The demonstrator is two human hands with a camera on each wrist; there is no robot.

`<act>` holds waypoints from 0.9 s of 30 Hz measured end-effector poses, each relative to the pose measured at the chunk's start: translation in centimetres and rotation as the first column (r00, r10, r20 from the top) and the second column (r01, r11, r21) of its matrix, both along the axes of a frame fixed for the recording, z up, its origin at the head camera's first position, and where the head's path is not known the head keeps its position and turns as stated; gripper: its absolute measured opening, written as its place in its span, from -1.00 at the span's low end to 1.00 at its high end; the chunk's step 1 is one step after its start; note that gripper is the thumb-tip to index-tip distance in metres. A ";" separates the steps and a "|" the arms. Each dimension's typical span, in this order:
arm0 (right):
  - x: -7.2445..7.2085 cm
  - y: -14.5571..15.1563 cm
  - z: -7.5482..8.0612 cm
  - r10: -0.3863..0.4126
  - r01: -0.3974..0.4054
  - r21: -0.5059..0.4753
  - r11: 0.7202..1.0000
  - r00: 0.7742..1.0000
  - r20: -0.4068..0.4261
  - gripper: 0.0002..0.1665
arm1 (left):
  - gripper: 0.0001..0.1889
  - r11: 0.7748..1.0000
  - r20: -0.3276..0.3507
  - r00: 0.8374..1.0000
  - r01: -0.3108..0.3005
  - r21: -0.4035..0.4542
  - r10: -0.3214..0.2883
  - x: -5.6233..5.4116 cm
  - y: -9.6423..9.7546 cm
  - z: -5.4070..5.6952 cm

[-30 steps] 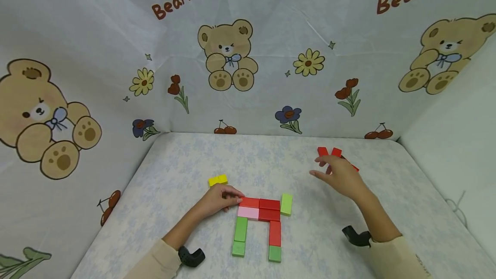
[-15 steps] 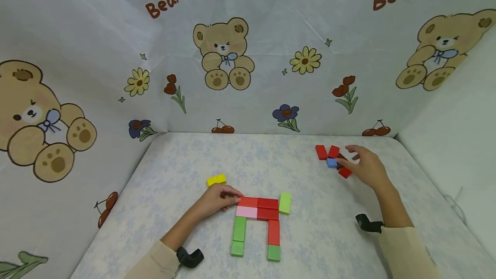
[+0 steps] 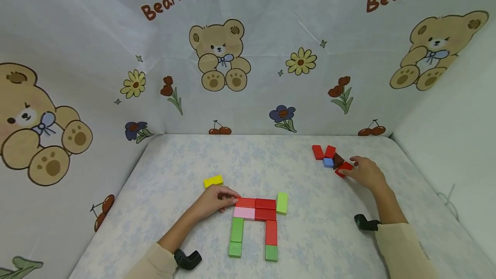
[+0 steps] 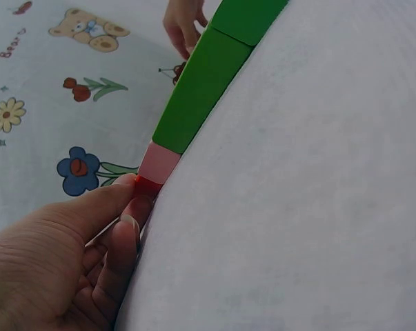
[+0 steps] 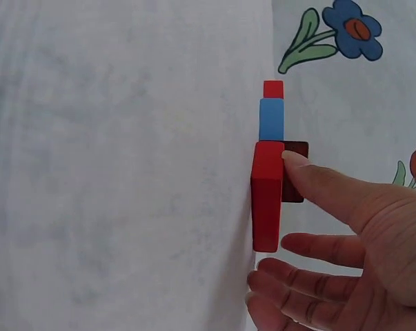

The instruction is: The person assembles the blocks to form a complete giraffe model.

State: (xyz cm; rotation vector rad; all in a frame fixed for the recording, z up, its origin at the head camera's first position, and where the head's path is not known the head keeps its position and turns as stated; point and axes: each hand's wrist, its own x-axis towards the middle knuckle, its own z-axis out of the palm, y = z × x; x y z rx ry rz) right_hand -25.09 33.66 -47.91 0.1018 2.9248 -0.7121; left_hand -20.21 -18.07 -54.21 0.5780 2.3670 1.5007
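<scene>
My left hand (image 3: 215, 199) pinches the left end of a red block (image 3: 246, 202) between thumb and fingers. That block tops a flat figure of blocks, with a pink block (image 3: 244, 213) below it and dark red blocks (image 3: 265, 214) beside it. Two legs run toward me, one of green blocks (image 3: 237, 229), the other a red block (image 3: 271, 232) with a green end. At the back right my right hand (image 3: 368, 173) has its thumb on a loose red block (image 5: 266, 214), the other fingers spread near its far end. A brown triangular block (image 3: 338, 161) touches this area.
Beside the brown block lie a blue block (image 3: 328, 162) and two more red blocks (image 3: 317, 152). Yellow blocks (image 3: 213, 181) sit behind my left hand. A light green block (image 3: 282, 203) stands at the figure's right. A printed cloth (image 3: 248, 115) hangs behind the table.
My right hand has moved from over the loose blocks round to their right side, and its thumb now touches the nearest red one. The left hand stays at the figure.
</scene>
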 end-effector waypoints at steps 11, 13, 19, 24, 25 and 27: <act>0.3 -0.1 -0.2 0.005 -0.005 0.008 1.000 1.000 -0.005 -0.08 | -0.82 1.000 -0.003 1.000 -0.002 0.013 0.002 0.1 0.1 0.1; 0.4 0.0 -0.1 0.008 -0.008 0.018 1.000 1.000 -0.005 -0.07 | -0.82 1.000 0.004 1.000 -0.006 0.013 0.005 0.3 0.2 0.2; 0.5 0.1 0.5 0.017 -0.017 0.029 0.999 1.000 -0.023 -0.05 | -0.82 1.000 0.006 1.000 -0.013 0.019 0.013 0.4 0.3 0.4; 0.7 0.1 1.2 0.012 -0.012 0.007 1.000 0.999 -0.040 -0.04 | -0.82 1.000 0.008 1.000 -0.018 0.024 0.018 0.4 0.3 0.4; 0.8 0.1 1.3 0.012 -0.012 0.005 1.000 0.999 -0.047 -0.04 | -0.82 1.000 0.011 1.000 -0.018 0.023 0.017 0.4 0.3 0.4; 0.8 0.0 1.5 0.019 -0.019 0.003 1.000 0.997 -0.069 -0.05 | -0.82 1.000 0.011 1.000 -0.015 0.016 0.015 0.4 0.3 0.4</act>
